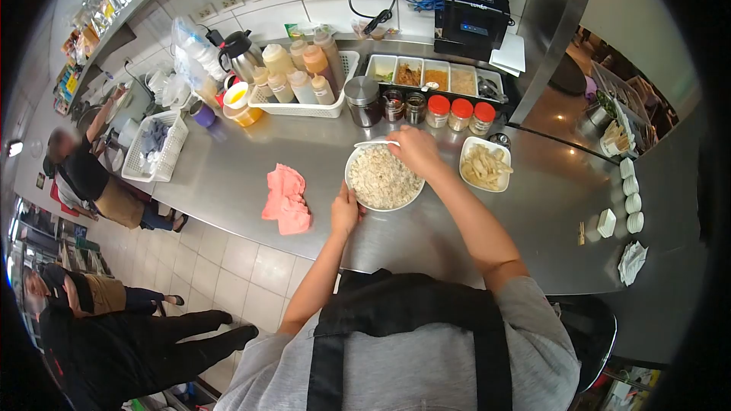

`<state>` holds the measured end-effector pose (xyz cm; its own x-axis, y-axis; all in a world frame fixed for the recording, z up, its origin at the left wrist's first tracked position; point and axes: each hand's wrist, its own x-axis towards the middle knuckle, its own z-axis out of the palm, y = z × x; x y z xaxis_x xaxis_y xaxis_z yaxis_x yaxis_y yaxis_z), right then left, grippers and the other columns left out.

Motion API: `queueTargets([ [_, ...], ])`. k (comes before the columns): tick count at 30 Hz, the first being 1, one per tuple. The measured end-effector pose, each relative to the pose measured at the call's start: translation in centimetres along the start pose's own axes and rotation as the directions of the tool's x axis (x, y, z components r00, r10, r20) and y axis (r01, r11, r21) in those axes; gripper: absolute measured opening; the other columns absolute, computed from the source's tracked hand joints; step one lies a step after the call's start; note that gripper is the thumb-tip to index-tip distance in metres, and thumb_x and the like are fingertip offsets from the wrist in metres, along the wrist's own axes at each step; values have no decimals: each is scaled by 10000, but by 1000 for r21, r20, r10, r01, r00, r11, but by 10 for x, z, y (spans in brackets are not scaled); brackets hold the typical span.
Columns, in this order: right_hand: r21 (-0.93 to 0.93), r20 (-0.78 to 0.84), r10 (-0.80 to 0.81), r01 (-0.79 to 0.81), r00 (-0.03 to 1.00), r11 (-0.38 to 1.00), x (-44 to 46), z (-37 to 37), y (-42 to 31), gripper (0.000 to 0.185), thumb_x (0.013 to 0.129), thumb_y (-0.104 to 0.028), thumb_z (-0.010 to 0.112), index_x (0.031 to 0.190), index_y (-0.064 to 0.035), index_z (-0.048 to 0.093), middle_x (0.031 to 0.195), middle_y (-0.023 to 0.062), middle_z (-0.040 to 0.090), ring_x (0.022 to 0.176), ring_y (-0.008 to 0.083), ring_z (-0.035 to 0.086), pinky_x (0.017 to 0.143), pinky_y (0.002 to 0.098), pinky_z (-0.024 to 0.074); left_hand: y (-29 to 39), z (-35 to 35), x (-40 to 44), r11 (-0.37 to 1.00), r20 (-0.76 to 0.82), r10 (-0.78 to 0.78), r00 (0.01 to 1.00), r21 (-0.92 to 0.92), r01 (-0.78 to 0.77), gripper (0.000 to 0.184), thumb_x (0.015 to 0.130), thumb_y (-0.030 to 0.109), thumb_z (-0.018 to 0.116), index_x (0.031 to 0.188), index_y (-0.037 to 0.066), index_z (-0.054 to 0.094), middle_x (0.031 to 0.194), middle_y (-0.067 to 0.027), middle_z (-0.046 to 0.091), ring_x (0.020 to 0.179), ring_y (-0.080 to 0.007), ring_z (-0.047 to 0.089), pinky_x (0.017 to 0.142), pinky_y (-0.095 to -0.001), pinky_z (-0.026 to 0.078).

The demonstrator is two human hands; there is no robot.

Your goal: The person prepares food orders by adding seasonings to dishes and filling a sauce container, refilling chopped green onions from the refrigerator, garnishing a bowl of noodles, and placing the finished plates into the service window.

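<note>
A white bowl [350, 191] full of pale, grainy food that looks like rice [384, 175] stands on the steel counter in front of me. My left hand [345, 211] is at the bowl's lower left side, its fingers against the outer wall. Over the bowl's upper rim, my right hand [413, 151] is closed on the end of a white utensil [371, 143], which lies across the back edge of the bowl; its full shape is partly hidden. Right of the bowl is a square white dish [466, 150] of pale yellow strips [486, 167].
A pink cloth [287, 199] lies left. Behind stand a white basket [306, 109] of sauce bottles, a steel canister [364, 102], red-lidded jars [460, 113] and topping trays [436, 78]. Small white dishes [632, 203] line the right. Several people are at the left.
</note>
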<state>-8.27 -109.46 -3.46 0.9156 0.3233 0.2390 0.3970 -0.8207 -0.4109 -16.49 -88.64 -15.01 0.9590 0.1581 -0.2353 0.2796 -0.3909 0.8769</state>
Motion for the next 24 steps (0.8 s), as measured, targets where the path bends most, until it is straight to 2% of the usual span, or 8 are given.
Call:
queueTargets([
  [4,-32,86,-28,31,996,999,3,16,-5,174,831,-231,657,957,-132,724,980,122,658,877,327,657,754,445,522,-7,4,3,999,-24,28,999,24,-27,490,1004,203,374,1478,88,324,611,-81,644,469,-168,601,475,-321,499],
  [7,51,-18,-67,68,998,996,-2,6,-3,173,822,-223,664,950,-125,729,977,131,666,880,329,655,759,442,519,-1,1,0,998,-16,40,999,39,-40,492,1004,202,371,1480,89,319,611,-80,644,467,-169,599,476,-321,499],
  [10,149,-35,83,-77,996,986,3,-13,12,181,817,-224,674,950,-116,730,958,143,672,886,332,651,769,443,516,1,1,-2,999,-6,32,999,4,-32,495,1005,204,370,1484,94,312,606,-77,640,463,-164,593,473,-316,498],
  [14,177,-132,89,-65,987,982,-6,4,53,178,826,-215,671,955,-104,724,941,158,669,858,343,650,751,449,515,-6,4,3,999,-5,24,1000,-40,-24,503,1011,213,359,1493,89,286,600,-72,635,457,-153,583,464,-307,494],
  [17,104,-170,175,-159,970,982,-26,5,46,177,835,-202,662,969,-102,718,937,160,666,841,351,651,732,447,518,-4,6,0,999,-12,10,1000,-40,-10,507,1018,218,344,1497,76,266,599,-68,634,459,-150,582,458,-305,491],
  [24,218,-250,205,-151,946,964,-53,-6,31,173,850,-194,649,991,-108,704,927,178,656,802,376,647,700,459,521,-8,12,1,994,-31,29,999,-102,-32,495,1025,221,333,1491,68,270,605,-75,636,430,-149,568,420,-300,480],
])
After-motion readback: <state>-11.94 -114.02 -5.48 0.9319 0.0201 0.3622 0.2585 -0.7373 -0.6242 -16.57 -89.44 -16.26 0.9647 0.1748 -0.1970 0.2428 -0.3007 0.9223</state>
